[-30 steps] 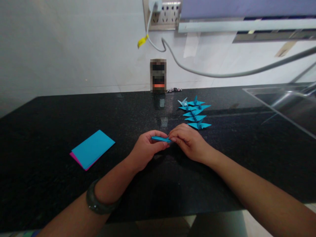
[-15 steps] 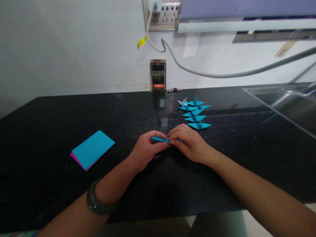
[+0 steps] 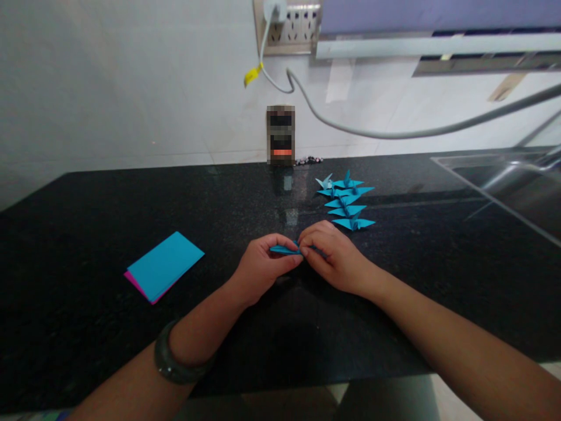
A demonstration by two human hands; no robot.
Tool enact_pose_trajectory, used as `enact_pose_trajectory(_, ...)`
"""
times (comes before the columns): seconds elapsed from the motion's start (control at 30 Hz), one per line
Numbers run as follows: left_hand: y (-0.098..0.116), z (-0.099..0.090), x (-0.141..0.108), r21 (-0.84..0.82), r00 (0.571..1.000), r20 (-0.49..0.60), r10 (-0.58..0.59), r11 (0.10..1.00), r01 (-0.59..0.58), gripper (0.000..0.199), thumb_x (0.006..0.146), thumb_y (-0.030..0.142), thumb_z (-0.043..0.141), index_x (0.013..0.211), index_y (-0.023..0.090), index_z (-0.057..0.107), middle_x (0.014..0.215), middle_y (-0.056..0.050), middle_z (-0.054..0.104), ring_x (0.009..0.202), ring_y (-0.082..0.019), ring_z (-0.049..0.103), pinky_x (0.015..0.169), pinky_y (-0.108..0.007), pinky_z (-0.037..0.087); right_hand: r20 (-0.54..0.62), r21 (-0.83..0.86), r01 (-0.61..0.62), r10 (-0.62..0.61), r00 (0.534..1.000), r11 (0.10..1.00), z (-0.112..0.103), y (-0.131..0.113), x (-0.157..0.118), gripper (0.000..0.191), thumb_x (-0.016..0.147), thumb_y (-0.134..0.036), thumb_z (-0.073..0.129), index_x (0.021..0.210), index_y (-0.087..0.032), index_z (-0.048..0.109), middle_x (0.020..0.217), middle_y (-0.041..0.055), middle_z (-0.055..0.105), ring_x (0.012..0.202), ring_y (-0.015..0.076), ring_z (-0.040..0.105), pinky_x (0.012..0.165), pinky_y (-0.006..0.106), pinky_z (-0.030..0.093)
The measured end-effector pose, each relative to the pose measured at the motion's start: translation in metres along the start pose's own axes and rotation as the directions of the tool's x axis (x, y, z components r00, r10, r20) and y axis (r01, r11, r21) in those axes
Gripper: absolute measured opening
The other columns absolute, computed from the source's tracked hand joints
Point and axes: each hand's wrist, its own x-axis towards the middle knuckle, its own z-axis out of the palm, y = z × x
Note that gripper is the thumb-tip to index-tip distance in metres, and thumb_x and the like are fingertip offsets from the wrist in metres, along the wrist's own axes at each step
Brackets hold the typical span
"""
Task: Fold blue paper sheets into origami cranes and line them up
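A small folded piece of blue paper (image 3: 283,249) is pinched between my two hands above the dark counter. My left hand (image 3: 265,263) grips its left part between thumb and fingers. The fingertips of my right hand (image 3: 335,254) close on its right part and hide most of it. Just beyond my right hand, several folded blue paper cranes (image 3: 354,223) stand in a cluster, with one paler crane (image 3: 325,183) at the back. To the left lies a stack of blue sheets (image 3: 166,264), with a pink edge (image 3: 137,286) showing underneath.
A blurred upright object (image 3: 281,134) stands against the wall, with a string of beads (image 3: 309,160) beside it. At the right is a metal sink (image 3: 495,199). A grey cable (image 3: 385,135) hangs across the wall from a socket panel (image 3: 300,26).
Both hands have shifted very slightly around the folded blue paper, and a bit of it now shows behind my right fingers. The cranes and the stack have not moved.
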Motion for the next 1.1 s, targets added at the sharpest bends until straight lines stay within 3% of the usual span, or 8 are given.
enact_pose_trajectory(0.27, 0.002, 0.003, -0.002, 0.045, 0.998, -0.060, 0.002, 0.999, 0.001, 0.019, 0.061, 0.024, 0.075, 0.073, 0.016, 0.063, 0.060, 0.002, 0.066, 0.053, -0.011, 0.059, 0.050, -0.020, 0.042, -0.031, 0.013, -0.017, 0.017, 0.999, 1.000, 0.002, -0.001, 0.000, 0.009, 0.082, -0.014, 0.048, 0.077, -0.018, 0.053, 0.083, 0.0068, 0.059, 0.082, 0.0180, 0.053, 0.076, 0.035, 0.042)
enact_pose_trajectory(0.77, 0.004, 0.003, -0.001, -0.119, 0.998, -0.070, -0.002, 0.993, -0.007, 0.022, 0.059, 0.021, 0.076, 0.074, 0.015, 0.060, 0.062, 0.001, 0.068, 0.060, -0.012, 0.065, 0.059, -0.021, 0.051, -0.076, 0.033, -0.057, 0.059, 0.995, 0.998, 0.007, -0.003, 0.000, 0.007, 0.079, -0.012, 0.053, 0.075, -0.018, 0.054, 0.078, 0.0055, 0.059, 0.078, 0.0174, 0.054, 0.074, 0.034, 0.043)
enact_pose_trajectory(0.97, 0.001, 0.002, 0.002, -0.198, 0.996, -0.075, -0.042, 0.980, 0.026, 0.026, 0.060, 0.019, 0.074, 0.080, 0.015, 0.058, 0.068, 0.000, 0.068, 0.058, -0.012, 0.065, 0.060, -0.024, 0.052, -0.065, -0.054, 0.059, -0.063, 0.996, 0.997, -0.001, -0.001, -0.002, 0.014, 0.080, -0.013, 0.053, 0.091, -0.018, 0.059, 0.090, 0.0075, 0.061, 0.087, 0.0191, 0.053, 0.077, 0.035, 0.043)
enact_pose_trajectory(1.1, 0.000, -0.001, 0.003, -0.214, 0.992, -0.098, -0.076, 0.975, 0.053, 0.029, 0.060, 0.016, 0.072, 0.086, 0.016, 0.058, 0.064, 0.003, 0.065, 0.053, -0.007, 0.059, 0.053, -0.017, 0.046, -0.021, -0.147, 0.157, -0.162, 0.987, 0.977, -0.005, 0.002, -0.001, 0.014, 0.082, -0.019, 0.054, 0.093, -0.019, 0.062, 0.092, 0.0074, 0.061, 0.087, 0.0191, 0.052, 0.078, 0.037, 0.043)
